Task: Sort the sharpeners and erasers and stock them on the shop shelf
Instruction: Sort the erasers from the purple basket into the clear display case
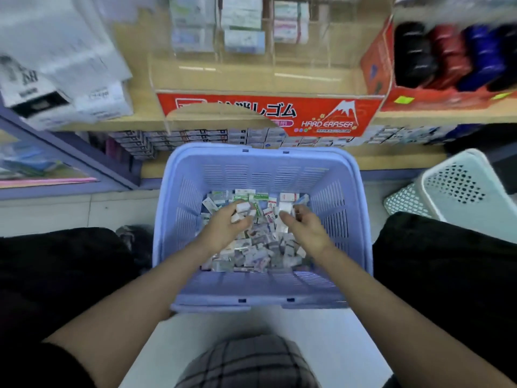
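Shop shelf (140, 119) above basket (263, 303): left grip (226, 224) clasps small erasers (241, 207), right grip (305, 226) curled, hold unclear; best gather one kind per handful.

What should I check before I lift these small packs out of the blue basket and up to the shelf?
1. Grip of left hand: ok, its fingers curl round a few white packs.
2. Grip of right hand: cannot tell; a white pack sits at its fingertips, but the picture is blurred there.
3. Held packs all one kind: cannot tell, labels unreadable.
4. Space in the clear display: ok, the front sections behind its red label look bare.
5. Position of blue basket: ok, it stands just below the display.
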Tool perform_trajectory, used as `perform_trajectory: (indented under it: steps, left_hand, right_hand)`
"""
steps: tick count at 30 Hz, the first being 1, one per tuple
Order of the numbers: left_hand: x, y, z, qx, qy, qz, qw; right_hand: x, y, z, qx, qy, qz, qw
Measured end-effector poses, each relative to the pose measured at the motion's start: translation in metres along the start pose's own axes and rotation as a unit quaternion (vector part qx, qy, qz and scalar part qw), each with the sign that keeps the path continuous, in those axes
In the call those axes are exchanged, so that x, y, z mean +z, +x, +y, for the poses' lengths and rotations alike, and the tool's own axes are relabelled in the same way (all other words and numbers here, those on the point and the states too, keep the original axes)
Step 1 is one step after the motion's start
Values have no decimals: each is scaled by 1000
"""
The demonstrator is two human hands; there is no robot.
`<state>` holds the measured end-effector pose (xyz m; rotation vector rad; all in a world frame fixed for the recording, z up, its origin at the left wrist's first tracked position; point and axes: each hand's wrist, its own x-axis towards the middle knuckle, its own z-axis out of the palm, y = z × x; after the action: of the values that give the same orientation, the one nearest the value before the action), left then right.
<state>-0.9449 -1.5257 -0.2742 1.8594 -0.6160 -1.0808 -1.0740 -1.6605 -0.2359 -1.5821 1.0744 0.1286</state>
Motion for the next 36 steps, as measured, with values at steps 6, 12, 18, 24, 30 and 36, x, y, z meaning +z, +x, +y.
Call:
perform_trajectory:
  steps: [6,12,18,24,30,36]
  left_hand:
    - [-44,-28,84,5,-96,-15,995]
    - [-66,-55,139,44,-35,-17,998]
    - [-91,-75,195,122,-87,4,989]
    - [-92,-76,234,167,-134,100,972]
    - [-106,-59,258,155,-152,111,970]
    - [-109,-44,258,52,-187,121,973]
  right_hand:
    - [-22,-23,-66,6,151,-50,987]
    - [-13,-57,-113,-68,167,-102,978]
    - [-39,-89,-178,-174,126,-133,967]
    - [-50,-100,-210,-233,106,-114,960]
    - [-65,-84,-236,-218,174,-34,960]
    - [-68,-75,-234,-274,109,28,955]
